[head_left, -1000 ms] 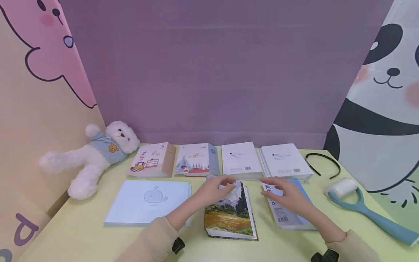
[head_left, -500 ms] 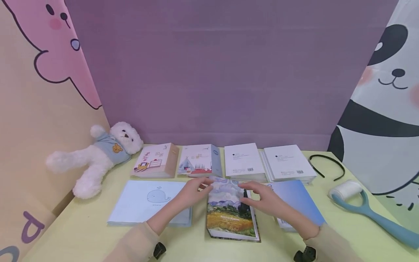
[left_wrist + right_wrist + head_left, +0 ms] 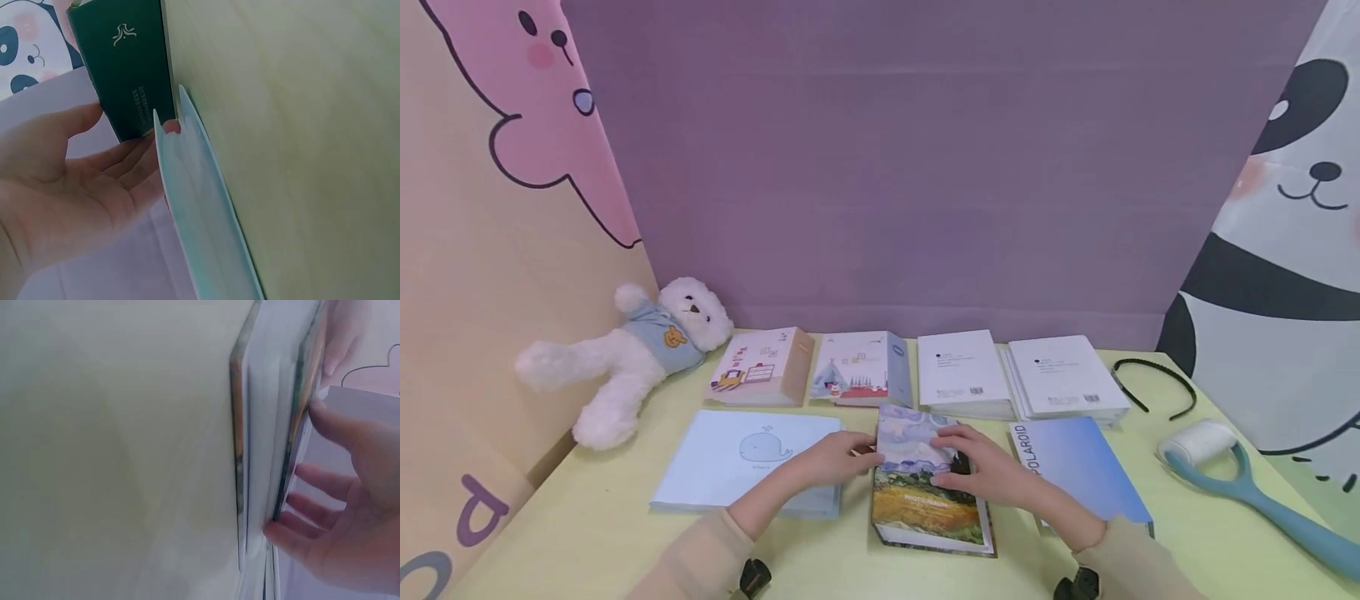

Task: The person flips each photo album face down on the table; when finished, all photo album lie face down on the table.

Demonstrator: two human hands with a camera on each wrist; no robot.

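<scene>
A photo album (image 3: 925, 510) with a painted landscape cover lies on the table, its dark green spine (image 3: 128, 62) facing left in the left wrist view. My left hand (image 3: 838, 460) is at that spine, thumb tip at its edge and fingers reaching down between it and the whale-print album (image 3: 715, 467). From the other side my right hand (image 3: 988, 468) comes over the cover; in the right wrist view its thumb (image 3: 334, 428) and fingertips are spread along the album's cover edge. Neither hand is curled round the album.
Behind stand a pink-spined album (image 3: 752, 367), a blue-spined one (image 3: 853, 367) and white albums (image 3: 962, 367). A blue Polaroid album (image 3: 1086, 467) lies right, near a black headband (image 3: 1157, 363) and a lint roller (image 3: 1270, 492). A plush bear (image 3: 662, 342) lies left.
Both hands have come to the painted album: the right moved left from above the Polaroid album, the left moved back to the spine and lower. The view shifted slightly.
</scene>
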